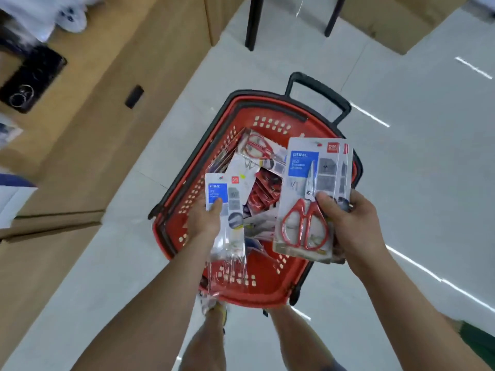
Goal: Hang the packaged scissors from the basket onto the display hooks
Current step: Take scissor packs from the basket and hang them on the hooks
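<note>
A red basket [203,167] with a black rim and handle stands on the floor below me, holding several packaged scissors [263,153]. My right hand [348,220] grips a small stack of packs above the basket's right side; the front pack [308,199] shows red-handled scissors on a grey card with a blue label. My left hand [205,218] holds another pack [227,210] over the basket's left side, thumb on its blue label, its clear plastic trailing down. No display hooks are in view.
Tan wooden display units [112,84] run along the left, with a dark tray [29,76] and white goods on top. Black stand legs [253,22] rise beyond the basket. Glossy pale floor tiles [415,162] spread to the right. My legs and shoes show below.
</note>
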{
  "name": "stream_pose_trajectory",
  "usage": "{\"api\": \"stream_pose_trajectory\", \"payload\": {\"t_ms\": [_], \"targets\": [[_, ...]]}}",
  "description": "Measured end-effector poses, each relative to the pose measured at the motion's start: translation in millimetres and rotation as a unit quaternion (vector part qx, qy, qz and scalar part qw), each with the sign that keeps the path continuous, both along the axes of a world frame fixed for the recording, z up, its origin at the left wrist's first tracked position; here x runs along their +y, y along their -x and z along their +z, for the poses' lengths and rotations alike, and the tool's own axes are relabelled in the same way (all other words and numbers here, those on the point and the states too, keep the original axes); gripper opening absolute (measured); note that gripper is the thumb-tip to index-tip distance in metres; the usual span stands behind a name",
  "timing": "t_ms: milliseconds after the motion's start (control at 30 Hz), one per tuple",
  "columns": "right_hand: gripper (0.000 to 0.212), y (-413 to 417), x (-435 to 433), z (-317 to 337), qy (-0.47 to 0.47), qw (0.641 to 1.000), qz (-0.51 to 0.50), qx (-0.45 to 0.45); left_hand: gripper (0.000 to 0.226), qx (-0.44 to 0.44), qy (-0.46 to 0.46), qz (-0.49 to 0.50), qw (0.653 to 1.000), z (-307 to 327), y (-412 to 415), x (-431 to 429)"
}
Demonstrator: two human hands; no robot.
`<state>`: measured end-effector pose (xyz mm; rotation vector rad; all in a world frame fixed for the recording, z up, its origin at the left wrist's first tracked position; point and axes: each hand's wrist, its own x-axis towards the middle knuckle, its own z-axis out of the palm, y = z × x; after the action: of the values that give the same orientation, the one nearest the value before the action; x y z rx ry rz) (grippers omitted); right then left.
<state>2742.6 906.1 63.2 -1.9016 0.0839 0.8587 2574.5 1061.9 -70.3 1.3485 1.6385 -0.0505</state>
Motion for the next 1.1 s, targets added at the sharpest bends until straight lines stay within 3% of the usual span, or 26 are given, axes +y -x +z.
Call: {"api": "stream_pose_trajectory", "payload": {"t_ms": [100, 167, 267, 367, 600, 667, 733, 833, 967, 1100], "targets": [[0.015, 3, -4, -21, 0.013, 1.0, 0.004, 0.005, 0.033, 0.041, -0.005, 0.021, 0.999, -16, 6, -1], [0.016, 7, -3, -20, 0.013, 1.0, 0.012, 0.014, 0.03, 0.023, -0.025, 0.058, 0.998, -5, 13, -1], [0.016, 15, 6, -5, 0.001, 0.999, 0.046, 0.011, 0.026, -0.129, 0.047, 0.07, 0.988, 62, 9, -12], [0.016, 26, 22, 22, -0.024, 0.995, 0.092, 0.013, 0.037, -0.271, 0.135, 0.019, 0.953, 142, -7, -24], [0.026, 33, 47, 107, -0.075, 0.989, 0.124, -0.007, 0.013, -0.271, 0.046, 0.128, 0.953, 246, -4, -17], [0.023, 27, 54, 139, -0.089, 0.988, 0.121, -0.03, 0.024, -0.272, 0.011, 0.153, 0.95, 271, 12, -9], [0.019, 20, 62, 174, -0.109, 0.984, 0.124, -0.062, 0.05, -0.285, -0.018, 0.167, 0.944, 302, 27, 1], [0.016, 19, 80, 232, -0.16, 0.978, 0.114, -0.067, 0.077, -0.309, -0.074, 0.129, 0.94, 351, 48, 16], [0.02, 54, 116, 297, -0.207, 0.963, 0.17, -0.009, 0.062, -0.297, -0.13, 0.042, 0.945, 417, 67, 33], [0.021, 113, 155, 348, -0.255, 0.938, 0.229, 0.057, 0.046, -0.37, -0.148, 0.051, 0.916, 493, 98, 50]]}}
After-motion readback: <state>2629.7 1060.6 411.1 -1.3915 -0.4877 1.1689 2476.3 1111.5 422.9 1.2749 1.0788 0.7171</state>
